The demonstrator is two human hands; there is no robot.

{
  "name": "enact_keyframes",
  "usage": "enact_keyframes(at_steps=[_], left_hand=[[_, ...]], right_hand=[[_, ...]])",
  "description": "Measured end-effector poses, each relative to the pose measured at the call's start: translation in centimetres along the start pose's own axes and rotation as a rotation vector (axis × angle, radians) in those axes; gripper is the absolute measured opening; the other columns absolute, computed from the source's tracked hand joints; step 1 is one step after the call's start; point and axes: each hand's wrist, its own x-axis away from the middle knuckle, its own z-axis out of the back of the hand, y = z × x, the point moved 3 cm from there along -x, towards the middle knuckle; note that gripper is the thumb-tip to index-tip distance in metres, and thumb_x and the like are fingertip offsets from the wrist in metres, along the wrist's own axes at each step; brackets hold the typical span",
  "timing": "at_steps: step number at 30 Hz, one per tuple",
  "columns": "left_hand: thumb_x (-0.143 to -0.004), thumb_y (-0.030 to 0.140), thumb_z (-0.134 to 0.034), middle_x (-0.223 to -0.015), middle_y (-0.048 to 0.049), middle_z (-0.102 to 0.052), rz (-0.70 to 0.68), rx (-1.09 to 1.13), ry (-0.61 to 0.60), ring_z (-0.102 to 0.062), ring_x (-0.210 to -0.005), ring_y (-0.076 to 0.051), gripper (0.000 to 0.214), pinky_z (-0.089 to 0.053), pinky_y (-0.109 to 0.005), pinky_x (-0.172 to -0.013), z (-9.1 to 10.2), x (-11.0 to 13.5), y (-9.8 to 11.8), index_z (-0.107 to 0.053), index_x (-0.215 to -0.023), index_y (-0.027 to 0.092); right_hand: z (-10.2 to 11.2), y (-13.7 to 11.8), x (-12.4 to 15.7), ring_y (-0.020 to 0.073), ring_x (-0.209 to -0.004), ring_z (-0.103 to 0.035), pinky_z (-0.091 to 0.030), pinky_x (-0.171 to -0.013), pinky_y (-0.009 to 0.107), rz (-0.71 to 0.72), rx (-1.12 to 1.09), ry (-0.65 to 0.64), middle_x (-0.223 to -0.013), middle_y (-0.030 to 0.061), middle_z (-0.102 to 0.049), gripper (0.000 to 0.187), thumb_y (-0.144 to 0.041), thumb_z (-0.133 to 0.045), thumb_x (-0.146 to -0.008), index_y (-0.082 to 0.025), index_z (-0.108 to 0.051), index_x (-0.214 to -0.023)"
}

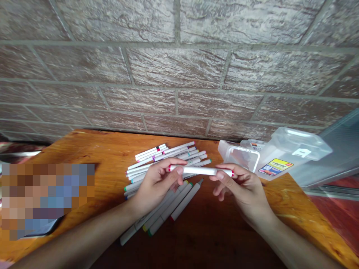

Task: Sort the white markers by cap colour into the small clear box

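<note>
A white marker [199, 170] with red ends is held level above the table between both hands. My left hand [159, 179] pinches its left end between thumb and fingers. At the opposite end, my right hand [238, 183] grips it the same way. Below and behind the left hand lie several white markers [168, 153] with coloured ends, spread in a slanting row. Nearer to me rests an uncapped marker [186, 201], its grey tip pointing up and right and its other end red. My left hand and forearm hide part of the row.
A clear plastic marker case [297, 153] with a yellow and blue label stands at the right, beside a clear open lid or box [242, 158]. On the left, a blurred-out flat object [42, 201] lies on the wooden table [92, 149]. A brick-patterned wall [179, 67] rises behind.
</note>
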Motion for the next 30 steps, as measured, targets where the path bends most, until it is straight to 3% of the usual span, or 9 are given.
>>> enact_keyframes(at_steps=[5,10,25,30], left_hand=[[-0.090,0.041,-0.078,-0.064,0.0016,-0.065,0.017,-0.095,-0.016,-0.053,-0.053,-0.009,0.032,-0.042,-0.019,-0.051,-0.16,0.11,0.17,-0.072,-0.105,0.013],[-0.090,0.034,-0.079,-0.068,0.0020,-0.063,-0.055,-0.142,0.006,-0.053,-0.055,-0.009,0.022,-0.042,-0.018,-0.051,-0.27,0.11,0.53,-0.074,-0.098,0.013],[-0.088,0.047,-0.079,-0.074,-0.0049,-0.073,0.018,-0.036,0.031,-0.054,-0.053,-0.010,0.040,-0.044,-0.022,-0.050,-0.28,0.22,0.45,-0.077,-0.106,0.012],[-0.092,0.043,-0.076,-0.078,-0.0044,-0.074,-0.005,0.045,0.020,-0.052,-0.053,-0.009,0.033,-0.047,-0.023,-0.052,-0.26,0.07,0.25,-0.076,-0.107,0.014]], right_hand=[[-0.08,0.03,0.13,0.0167,-0.050,-0.071,-0.057,-0.041,0.023,0.021,0.053,0.015,-0.067,0.0030,-0.078,0.026,-0.035,-0.092,-0.079,-0.019,-0.079,-0.093],[-0.16,0.12,0.26,0.0159,-0.051,-0.069,-0.055,-0.044,0.022,0.033,0.073,0.004,-0.061,0.0019,-0.075,0.022,-0.035,-0.090,-0.081,-0.019,-0.077,-0.089],[-0.38,-0.37,0.10,0.0169,-0.053,-0.072,-0.059,-0.045,0.023,-0.028,0.031,-0.005,-0.081,0.0075,-0.082,0.025,-0.041,-0.088,-0.083,-0.018,-0.078,-0.088],[-0.32,-0.28,0.05,0.0157,-0.054,-0.073,-0.058,-0.046,0.021,-0.026,-0.002,-0.018,-0.084,0.0074,-0.083,0.021,-0.039,-0.086,-0.086,-0.019,-0.080,-0.091]])
